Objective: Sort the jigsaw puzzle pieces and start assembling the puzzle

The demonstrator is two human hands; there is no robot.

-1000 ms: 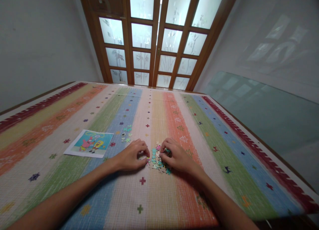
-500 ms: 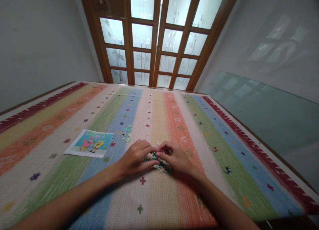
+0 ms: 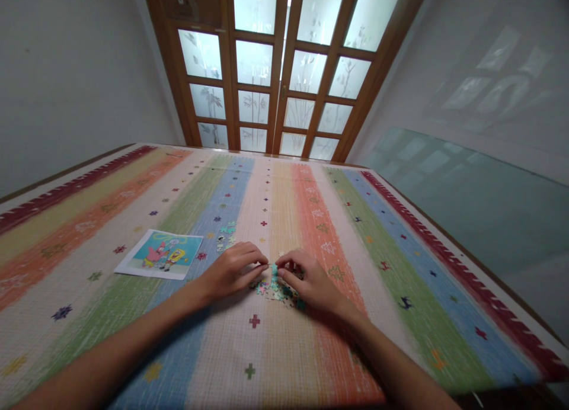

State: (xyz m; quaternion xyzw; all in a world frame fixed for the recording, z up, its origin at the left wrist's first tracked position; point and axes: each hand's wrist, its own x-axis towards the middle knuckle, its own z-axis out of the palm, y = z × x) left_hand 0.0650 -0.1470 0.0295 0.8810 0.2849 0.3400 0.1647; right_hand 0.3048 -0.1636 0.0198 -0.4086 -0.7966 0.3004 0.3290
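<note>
Loose jigsaw puzzle pieces lie heaped on the striped tablecloth, partly under my hands. My right hand is curled over the right side of the heap, thumb and forefinger closed on a teal puzzle piece. Opposite it, my left hand has its thumb and fingertips drawn together at the heap's left edge; whatever they pinch is too small to make out. Behind my left hand is a second group of puzzle pieces, teal and pale, partly covered by that hand.
A printed cartoon picture rests on the cloth to the left. The striped tablecloth spreads over the table up to wooden doors with frosted panes. A pale glass panel stands along the right wall.
My left hand has drawn back left and slightly up, parting from the right hand. More of the heap shows between them, and a teal piece is visible at my right fingertips.
</note>
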